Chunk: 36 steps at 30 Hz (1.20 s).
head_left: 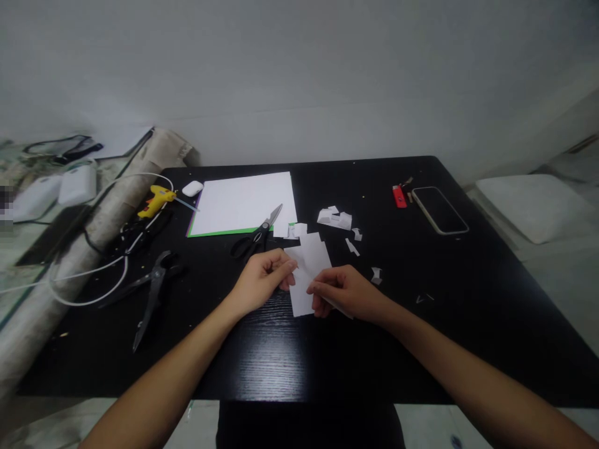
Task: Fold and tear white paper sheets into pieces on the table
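Over the middle of a black table (468,299), both my hands hold a cut white paper piece (311,259) with notched corners. My left hand (262,280) pinches its left edge, fingers closed. My right hand (346,293) pinches its lower right part, fingers curled. Just behind the paper lie black-handled scissors (257,236), blades pointing up and right. Several small white paper scraps (336,218) lie to the right of the scissors.
A white sheet stack with green edge (243,202) lies at the back. At left are a yellow glue gun (156,201), black pliers (154,284), white cables and a rolled mat (93,237). A white earbud case (192,188), a red lighter (399,196) and a phone (440,209) lie farther back.
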Tool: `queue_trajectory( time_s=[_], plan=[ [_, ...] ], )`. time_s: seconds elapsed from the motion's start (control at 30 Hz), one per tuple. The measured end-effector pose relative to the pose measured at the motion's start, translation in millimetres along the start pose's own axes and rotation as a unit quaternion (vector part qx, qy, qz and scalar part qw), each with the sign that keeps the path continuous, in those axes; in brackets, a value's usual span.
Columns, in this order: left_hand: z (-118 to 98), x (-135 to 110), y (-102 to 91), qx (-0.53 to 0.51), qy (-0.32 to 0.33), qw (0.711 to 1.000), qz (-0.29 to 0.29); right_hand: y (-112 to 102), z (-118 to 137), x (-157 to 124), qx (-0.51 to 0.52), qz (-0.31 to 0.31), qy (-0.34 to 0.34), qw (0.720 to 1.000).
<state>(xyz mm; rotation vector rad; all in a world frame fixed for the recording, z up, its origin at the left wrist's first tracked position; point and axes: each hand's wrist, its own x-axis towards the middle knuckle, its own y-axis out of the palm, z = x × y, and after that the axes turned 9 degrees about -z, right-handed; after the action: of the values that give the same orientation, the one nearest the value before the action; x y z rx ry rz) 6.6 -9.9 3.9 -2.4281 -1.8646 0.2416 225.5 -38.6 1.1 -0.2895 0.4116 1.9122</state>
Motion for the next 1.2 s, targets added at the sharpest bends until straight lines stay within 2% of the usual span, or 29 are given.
queue_trajectory(
  time_s=[0.27,0.53,0.77,0.93,1.2],
  plan=[
    [-2,2,0.8,-0.026,-0.002,1.000,0.010,0,0,0,0.022,-0.004,-0.001,1.000],
    [-8,0,-0.2,-0.006,0.015,1.000,0.011,-2,2,-1,0.020,0.013,0.006,1.000],
    [-4,-1,2.4,-0.047,-0.005,0.999,-0.001,-1,-5,1,0.042,-0.032,0.011,0.999],
    [-1,-1,3.8,-0.065,-0.014,0.998,0.002,-1,-8,2,0.018,-0.050,-0.027,0.998],
    [-2,-2,4.5,0.011,-0.015,1.000,0.025,-1,-7,2,-0.003,-0.052,-0.055,0.997]
  ],
)
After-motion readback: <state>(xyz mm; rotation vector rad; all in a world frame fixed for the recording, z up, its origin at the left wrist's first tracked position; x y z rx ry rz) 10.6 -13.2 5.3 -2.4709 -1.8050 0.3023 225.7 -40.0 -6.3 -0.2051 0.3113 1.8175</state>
